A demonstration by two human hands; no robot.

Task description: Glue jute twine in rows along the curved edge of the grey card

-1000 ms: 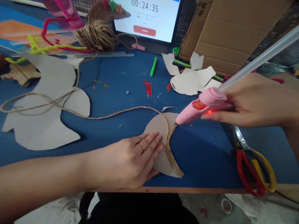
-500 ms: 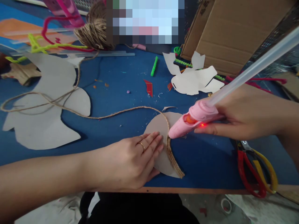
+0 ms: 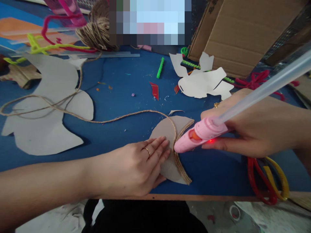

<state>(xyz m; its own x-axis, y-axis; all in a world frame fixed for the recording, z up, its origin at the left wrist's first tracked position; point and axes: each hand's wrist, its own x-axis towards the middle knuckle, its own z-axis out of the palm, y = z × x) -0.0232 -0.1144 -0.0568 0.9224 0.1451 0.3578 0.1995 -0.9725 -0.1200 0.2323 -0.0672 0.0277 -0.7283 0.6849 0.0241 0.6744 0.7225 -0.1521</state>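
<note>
My left hand (image 3: 136,165) lies flat on a rounded cardboard piece (image 3: 161,137), pressing it to the blue table. Jute twine (image 3: 178,161) runs in a double strand along the piece's curved edge, and a long loose length (image 3: 116,119) trails off to the left. My right hand (image 3: 257,126) is wrapped around a pink hot glue gun (image 3: 199,134) with a long clear glue stick (image 3: 264,90) in it. The gun's tip sits at the twine, just right of my left fingertips. Its red light is on.
Red-and-yellow scissors (image 3: 264,179) lie at the right, their blades hidden under my right hand. A larger cardboard cutout (image 3: 46,129) lies at the left, a white paper cutout (image 3: 201,82) at the back, and a twine ball (image 3: 97,34) beyond. A cardboard box flap (image 3: 233,35) rises at back right.
My right hand and the glue gun have moved down and left, over the scissors blades. The gun's tip has come to the twine. A twine strand now follows the edge further up. My left hand has stayed.
</note>
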